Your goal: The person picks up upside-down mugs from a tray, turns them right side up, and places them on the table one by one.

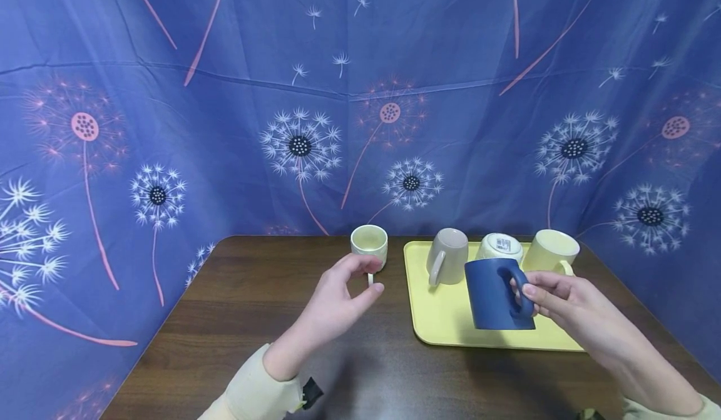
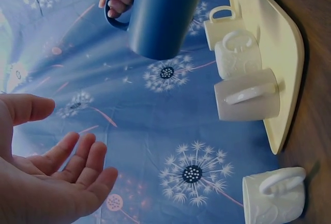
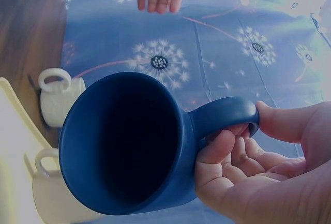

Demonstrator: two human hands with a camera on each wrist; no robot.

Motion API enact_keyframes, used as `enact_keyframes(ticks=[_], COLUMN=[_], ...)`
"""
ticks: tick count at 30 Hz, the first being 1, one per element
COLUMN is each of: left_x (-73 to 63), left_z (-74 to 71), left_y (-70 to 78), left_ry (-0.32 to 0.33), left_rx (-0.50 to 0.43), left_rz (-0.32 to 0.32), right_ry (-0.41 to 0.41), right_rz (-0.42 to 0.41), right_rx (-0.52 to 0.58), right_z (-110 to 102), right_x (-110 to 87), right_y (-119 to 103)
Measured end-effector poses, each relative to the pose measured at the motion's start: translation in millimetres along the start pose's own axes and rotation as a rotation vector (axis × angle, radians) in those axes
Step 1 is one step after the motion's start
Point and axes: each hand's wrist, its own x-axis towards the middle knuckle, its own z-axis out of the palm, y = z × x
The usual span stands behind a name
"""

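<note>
From where I stand, the blue mug (image 1: 489, 295) is held up off the yellow tray (image 1: 439, 320), its handle (image 3: 227, 113) pinched between the thumb and fingers of the right hand (image 1: 571, 301). The left hand (image 1: 332, 295), off to the tray's left, grasps nothing, fingers loosely spread. The mug looks ceramic: stiff, probably fairly weighty, likely to chip if knocked, its smooth side perhaps slippery. I'd keep to the handle and steady the opposite wall.
</note>
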Motion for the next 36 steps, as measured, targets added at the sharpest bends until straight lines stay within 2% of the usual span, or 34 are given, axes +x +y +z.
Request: enact_keyframes(ticks=[4, 8, 13, 19, 27, 36], left_x=[1.2, 3.1, 5.6, 7.1, 8.2, 10.2], left_z=[2.9, 7.2, 12.7, 18.4, 26.0, 32.1], left_y=[2.8, 2.5, 1.9, 2.5, 4.9, 6.7], left_ry=[-0.016, -0.033, -0.055, -0.091, -0.101, -0.127], left_rx=[-0.005, -0.018, -0.011, 0.018, 0.033, 0.037], left_rz=[0.06, 0.116, 0.147, 0.144, 0.159, 0.148], right_ry=[-0.069, -0.104, -0.153, -0.17, -0.241, -0.318], right_rz=[-0.037, -0.042, -0.071, -0.076, -0.066, -0.024], right_rx=[0.033, 0.054, 0.036, -0.006, 0.004, -0.023], right_z=[7.5, 13.7, 19.9, 25.2, 32.1, 43.8], right_x=[3.5, 7.0, 10.9, 14.1, 19.0, 26.8], right_y=[-1.7, -3.4, -7.3, -12.0, -16.5, -23.9])
